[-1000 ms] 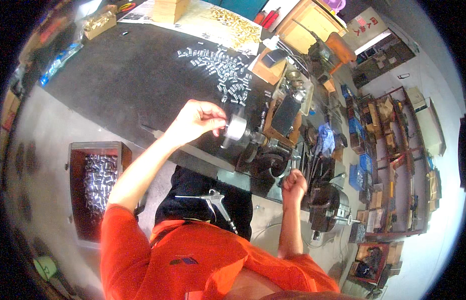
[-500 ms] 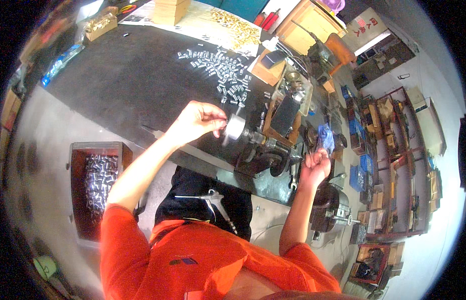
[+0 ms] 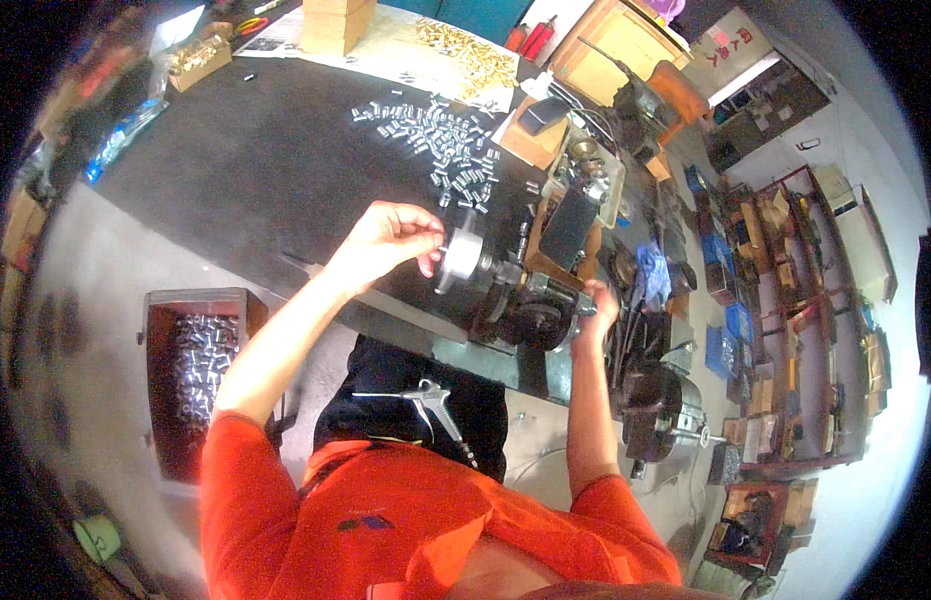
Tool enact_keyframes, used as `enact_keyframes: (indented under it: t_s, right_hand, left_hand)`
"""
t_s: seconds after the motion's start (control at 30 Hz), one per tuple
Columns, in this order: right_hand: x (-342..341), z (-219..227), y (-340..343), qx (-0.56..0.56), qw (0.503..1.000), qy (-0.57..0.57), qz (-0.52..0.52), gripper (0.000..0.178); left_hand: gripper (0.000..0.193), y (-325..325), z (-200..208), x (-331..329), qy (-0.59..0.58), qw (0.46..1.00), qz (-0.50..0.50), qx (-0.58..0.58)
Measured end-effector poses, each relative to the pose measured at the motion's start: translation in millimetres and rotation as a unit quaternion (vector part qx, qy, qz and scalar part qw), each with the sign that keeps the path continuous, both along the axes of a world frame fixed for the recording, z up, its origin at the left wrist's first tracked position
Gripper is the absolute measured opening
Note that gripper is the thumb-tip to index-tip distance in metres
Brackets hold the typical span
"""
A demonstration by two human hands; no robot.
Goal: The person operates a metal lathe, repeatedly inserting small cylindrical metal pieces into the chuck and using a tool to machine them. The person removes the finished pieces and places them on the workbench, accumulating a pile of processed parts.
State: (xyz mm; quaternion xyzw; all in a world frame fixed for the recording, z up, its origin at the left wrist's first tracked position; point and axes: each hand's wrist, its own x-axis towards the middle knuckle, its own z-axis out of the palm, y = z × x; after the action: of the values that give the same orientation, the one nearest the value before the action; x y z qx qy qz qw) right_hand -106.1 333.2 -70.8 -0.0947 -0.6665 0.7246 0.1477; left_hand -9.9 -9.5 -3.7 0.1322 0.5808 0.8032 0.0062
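My left hand [image 3: 394, 240] is closed in a pinch at the left face of a round silver chuck [image 3: 464, 258]. Whatever small piece sits between its fingertips is too small to name. The chuck belongs to a dark bench-mounted machine [image 3: 531, 318] at the table's front edge. At the machine's right end my right hand [image 3: 599, 308] is closed, its fingers partly hidden, and what it grips I cannot make out. Behind the chuck, many short silver metal sleeves [image 3: 451, 145] lie scattered on the dark tabletop [image 3: 246, 150].
A bin [image 3: 204, 375] of metal parts stands lower left. An air blow gun [image 3: 431, 408] lies on my lap. Brass pieces [image 3: 466, 52] lie on paper at the back. A blue bag [image 3: 653, 275] and a dark vise-like machine [image 3: 661, 405] are at right, before shelves [image 3: 801, 330].
My right hand has moved left and slightly up, from beside the blue bag to the machine's right end. My left hand and the chuck have shifted slightly left in view.
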Motion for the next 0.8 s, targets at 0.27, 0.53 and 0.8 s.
enact_keyframes:
  t_s: [0.27, 0.53, 0.8]
  right_hand:
    - [74, 81, -7, -0.171, 0.963, 0.176, 0.116, 0.024]
    - [68, -14, 3, -0.147, 0.985, -0.090, -0.034, 0.012]
    - [21, 65, -9, -0.177, 0.971, 0.146, 0.072, 0.015]
  left_hand:
    - [0.018, 0, 1, 5, -0.033, 0.999, 0.012, 0.015]
    - [0.014, 12, 1, 0, -0.040, 0.999, 0.020, 0.031]
    - [0.009, -25, 5, 32, -0.068, 0.988, 0.094, -0.101]
